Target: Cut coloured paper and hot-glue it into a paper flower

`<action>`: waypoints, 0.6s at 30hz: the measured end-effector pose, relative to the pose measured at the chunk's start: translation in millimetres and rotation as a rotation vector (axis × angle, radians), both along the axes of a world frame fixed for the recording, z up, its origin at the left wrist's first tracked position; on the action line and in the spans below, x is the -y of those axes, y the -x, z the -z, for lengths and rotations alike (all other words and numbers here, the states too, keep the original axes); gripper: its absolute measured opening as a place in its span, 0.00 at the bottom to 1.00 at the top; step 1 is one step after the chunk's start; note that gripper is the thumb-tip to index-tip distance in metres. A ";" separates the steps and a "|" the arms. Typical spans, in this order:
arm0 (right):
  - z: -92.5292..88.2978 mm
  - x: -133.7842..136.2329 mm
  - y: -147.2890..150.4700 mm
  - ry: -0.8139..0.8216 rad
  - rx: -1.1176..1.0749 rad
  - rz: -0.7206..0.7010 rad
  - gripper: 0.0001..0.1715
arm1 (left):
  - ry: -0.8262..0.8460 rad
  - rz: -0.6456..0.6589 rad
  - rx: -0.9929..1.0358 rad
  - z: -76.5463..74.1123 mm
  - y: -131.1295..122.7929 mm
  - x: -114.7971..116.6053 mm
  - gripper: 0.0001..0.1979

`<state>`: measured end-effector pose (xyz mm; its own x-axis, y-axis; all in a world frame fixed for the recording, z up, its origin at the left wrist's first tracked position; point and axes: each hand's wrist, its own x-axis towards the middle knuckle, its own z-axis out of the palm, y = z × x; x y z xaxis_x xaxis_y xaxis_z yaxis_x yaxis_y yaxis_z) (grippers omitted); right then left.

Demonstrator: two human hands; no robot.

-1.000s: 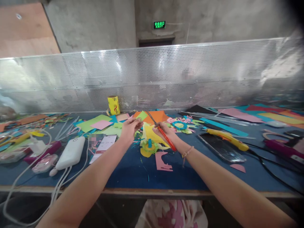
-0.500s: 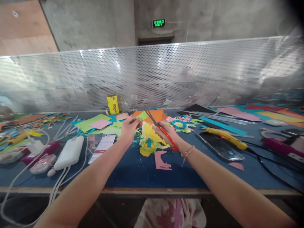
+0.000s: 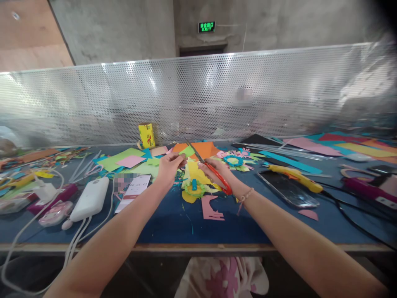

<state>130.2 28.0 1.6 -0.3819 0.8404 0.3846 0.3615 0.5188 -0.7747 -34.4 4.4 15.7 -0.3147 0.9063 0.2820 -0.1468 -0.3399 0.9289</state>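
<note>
My left hand (image 3: 169,169) pinches a small piece of light green paper (image 3: 187,151) between thumb and fingers. My right hand (image 3: 221,174) is wrapped round the red handles of a pair of scissors (image 3: 221,181), whose blades point up and to the left, close beside the green paper. Beneath and between my hands lie yellow paper (image 3: 196,170) and a green-and-yellow paper flower (image 3: 192,189) with a blue strip at its middle. A cut pink paper scrap (image 3: 211,209) rests nearer to me. Orange paper (image 3: 208,149) lies behind the blades.
A white power bank (image 3: 90,198) and a phone showing a timer (image 3: 134,191) lie at left. To the right are a dark phone (image 3: 287,189), a yellow glue gun (image 3: 296,179) with black cable, and paper flowers (image 3: 233,160). A perforated metal panel (image 3: 198,95) stands behind.
The scissors' blades have swung slightly, and they now look a little further apart from the green paper. Both hands stay in nearly the same place.
</note>
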 end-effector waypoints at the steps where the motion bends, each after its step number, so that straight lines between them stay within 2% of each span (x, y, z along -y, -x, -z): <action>1: -1.8 1.9 0.0 0.013 0.004 0.002 0.19 | 0.006 0.004 0.007 -0.1 -0.1 0.2 0.08; 7: -13.1 7.3 -1.0 0.033 -0.010 -0.002 0.18 | 0.028 0.017 0.030 -1.5 0.5 1.2 0.07; 13: -8.2 -2.5 -1.4 -0.052 -0.014 -0.012 0.14 | 0.005 0.021 0.019 -1.7 2.5 1.4 0.08; 18: -7.1 -1.5 1.1 -0.059 -0.054 -0.033 0.12 | 0.005 0.018 0.002 -1.7 2.8 2.1 0.08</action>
<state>129.0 29.5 8.6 -0.3868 0.8027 0.4538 0.3021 0.5753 -0.7601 -37.3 2.3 17.4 -0.2991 0.9130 0.2773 -0.1542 -0.3330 0.9302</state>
